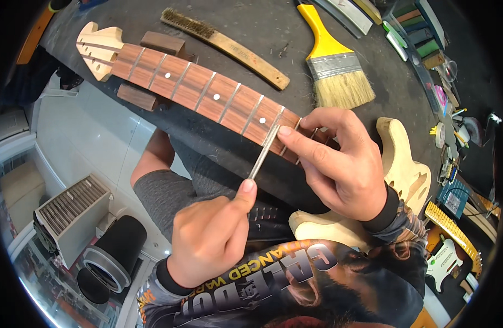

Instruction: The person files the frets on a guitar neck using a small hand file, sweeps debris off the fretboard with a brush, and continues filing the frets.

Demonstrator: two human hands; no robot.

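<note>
A guitar neck (199, 87) with a reddish-brown fretboard, white dot inlays and a pale headstock lies slantwise over the dark workbench. My left hand (212, 232) grips a thin metal file (261, 157), thumb along its near end. The file's far part rests across the fretboard, along one of the fret lines. From the other side my right hand (339, 158) presses an index fingertip on the file's far part. Its other fingers curl over the neck's edge, partly hiding the frets there. A pale wooden guitar body (396, 145) lies beneath and beside my right wrist.
Dark wooden blocks (138, 97) support the neck near the headstock. Beyond it lie a wooden-handled wire brush (229, 48) and a wide yellow-handled paintbrush (333, 60). Small tools line the bench's right side. A black bin (116, 249) and a slatted box (74, 208) stand lower left.
</note>
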